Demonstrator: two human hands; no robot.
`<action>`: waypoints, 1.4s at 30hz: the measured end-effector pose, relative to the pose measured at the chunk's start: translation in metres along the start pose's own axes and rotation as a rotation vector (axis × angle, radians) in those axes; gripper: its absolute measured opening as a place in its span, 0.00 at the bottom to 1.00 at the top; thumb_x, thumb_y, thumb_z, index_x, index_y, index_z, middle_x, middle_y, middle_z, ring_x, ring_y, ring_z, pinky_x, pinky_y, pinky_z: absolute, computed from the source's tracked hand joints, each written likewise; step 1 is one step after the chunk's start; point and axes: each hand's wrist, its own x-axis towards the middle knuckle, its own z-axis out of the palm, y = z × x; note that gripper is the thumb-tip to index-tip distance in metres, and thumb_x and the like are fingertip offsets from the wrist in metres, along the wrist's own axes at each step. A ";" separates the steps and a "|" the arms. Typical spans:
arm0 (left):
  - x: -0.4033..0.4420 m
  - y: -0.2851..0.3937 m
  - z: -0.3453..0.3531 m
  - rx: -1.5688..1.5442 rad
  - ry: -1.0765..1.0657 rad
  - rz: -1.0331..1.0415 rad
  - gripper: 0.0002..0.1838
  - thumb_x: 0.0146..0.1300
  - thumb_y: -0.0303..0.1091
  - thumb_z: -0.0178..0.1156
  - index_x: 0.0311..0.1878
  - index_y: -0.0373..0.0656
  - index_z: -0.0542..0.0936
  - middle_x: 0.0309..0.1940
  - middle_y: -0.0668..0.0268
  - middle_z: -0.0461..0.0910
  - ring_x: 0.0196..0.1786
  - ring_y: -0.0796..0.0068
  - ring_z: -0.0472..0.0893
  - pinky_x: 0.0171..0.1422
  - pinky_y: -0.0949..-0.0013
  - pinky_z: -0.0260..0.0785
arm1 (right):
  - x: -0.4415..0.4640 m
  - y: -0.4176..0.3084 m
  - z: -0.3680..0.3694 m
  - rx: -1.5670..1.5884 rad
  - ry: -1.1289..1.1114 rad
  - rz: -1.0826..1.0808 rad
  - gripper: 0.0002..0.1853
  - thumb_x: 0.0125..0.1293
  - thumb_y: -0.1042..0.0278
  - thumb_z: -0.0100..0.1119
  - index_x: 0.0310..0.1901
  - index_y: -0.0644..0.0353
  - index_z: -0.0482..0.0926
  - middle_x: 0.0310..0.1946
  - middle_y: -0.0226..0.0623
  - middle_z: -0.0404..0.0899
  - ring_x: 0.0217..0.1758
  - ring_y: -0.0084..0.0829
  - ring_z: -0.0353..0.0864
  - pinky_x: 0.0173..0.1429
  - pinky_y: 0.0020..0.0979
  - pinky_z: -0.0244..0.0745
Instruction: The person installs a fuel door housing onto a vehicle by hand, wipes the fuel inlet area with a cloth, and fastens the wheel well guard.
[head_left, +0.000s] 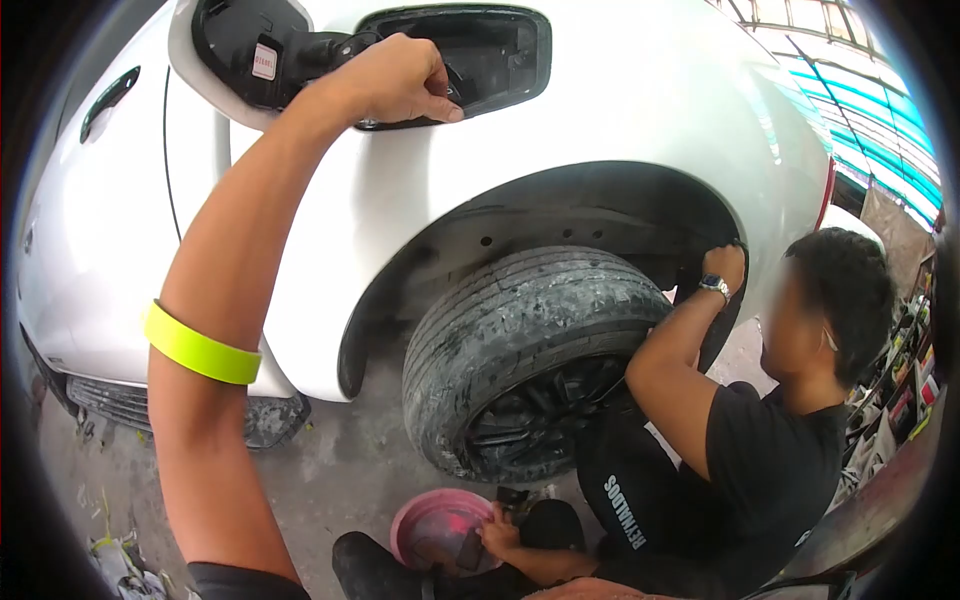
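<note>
My left hand (415, 85) reaches up to the open fuel flap compartment (510, 60) on the side of the white car (600, 100). The fingers curl down inside the recess, and the thumb lies at its lower rim. What they hold, if anything, is hidden behind the hand. Left of the hand, the open fuel flap (240, 60) carries a small label. A lime green band (200, 345) circles my left arm. My right hand is out of view.
A co-worker (770, 430) in black crouches at the right, one hand (725, 265) at the wheel arch, the other (498, 530) at a pink basin (410, 530). The dusty wheel (520, 300) sticks out below the arch. Cluttered items (900, 400) line the right edge.
</note>
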 end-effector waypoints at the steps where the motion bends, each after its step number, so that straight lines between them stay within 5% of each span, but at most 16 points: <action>1: 0.000 -0.001 0.006 0.004 0.002 0.007 0.15 0.56 0.40 0.71 0.38 0.35 0.87 0.34 0.53 0.86 0.39 0.57 0.86 0.50 0.62 0.76 | 0.001 0.000 0.003 -0.013 -0.025 -0.003 0.19 0.63 0.48 0.62 0.49 0.51 0.84 0.72 0.47 0.55 0.64 0.56 0.68 0.55 0.49 0.79; 5: 0.006 0.002 0.011 -0.196 0.077 0.067 0.12 0.57 0.35 0.70 0.40 0.36 0.87 0.37 0.53 0.87 0.42 0.57 0.86 0.53 0.63 0.75 | 0.003 0.003 0.002 -0.044 0.064 -0.051 0.19 0.62 0.48 0.63 0.48 0.50 0.85 0.73 0.46 0.54 0.63 0.56 0.69 0.53 0.49 0.79; 17: 0.007 0.020 0.013 -0.005 0.140 0.229 0.14 0.53 0.22 0.69 0.45 0.37 0.87 0.41 0.51 0.86 0.44 0.53 0.86 0.53 0.61 0.78 | 0.004 0.002 0.003 0.069 -0.033 -0.004 0.19 0.66 0.47 0.58 0.49 0.51 0.83 0.75 0.50 0.49 0.66 0.59 0.66 0.56 0.57 0.76; 20: 0.008 0.019 0.015 0.053 0.171 0.290 0.12 0.54 0.23 0.69 0.44 0.37 0.87 0.39 0.51 0.86 0.42 0.52 0.86 0.51 0.62 0.78 | 0.001 -0.002 -0.006 0.067 -0.053 -0.016 0.19 0.67 0.47 0.57 0.49 0.50 0.83 0.76 0.49 0.49 0.66 0.59 0.66 0.56 0.56 0.76; 22: 0.009 0.019 0.017 0.062 0.186 0.315 0.11 0.54 0.23 0.69 0.43 0.36 0.87 0.38 0.51 0.86 0.41 0.52 0.86 0.50 0.62 0.78 | 0.002 -0.005 -0.011 0.143 -0.205 0.086 0.19 0.68 0.52 0.57 0.56 0.48 0.81 0.77 0.41 0.50 0.74 0.57 0.58 0.64 0.56 0.71; 30: 0.011 0.017 0.020 0.034 0.246 0.332 0.10 0.57 0.30 0.68 0.41 0.37 0.87 0.34 0.50 0.85 0.38 0.50 0.85 0.47 0.60 0.77 | -0.001 -0.003 -0.011 0.136 -0.156 0.071 0.20 0.69 0.51 0.56 0.58 0.48 0.79 0.76 0.42 0.49 0.71 0.58 0.63 0.64 0.57 0.70; 34: 0.012 0.025 0.019 -0.002 0.205 0.178 0.11 0.58 0.32 0.68 0.42 0.38 0.87 0.35 0.50 0.85 0.39 0.50 0.85 0.49 0.60 0.77 | 0.000 -0.005 -0.014 0.116 -0.160 0.068 0.20 0.69 0.51 0.56 0.60 0.47 0.78 0.77 0.44 0.48 0.71 0.59 0.62 0.65 0.56 0.70; 42: 0.005 0.009 0.016 -0.231 0.081 0.140 0.12 0.59 0.29 0.68 0.46 0.37 0.86 0.42 0.51 0.86 0.47 0.54 0.85 0.56 0.62 0.75 | 0.000 0.000 0.000 0.131 -0.050 0.015 0.20 0.68 0.46 0.56 0.50 0.52 0.84 0.76 0.45 0.50 0.69 0.59 0.63 0.59 0.55 0.74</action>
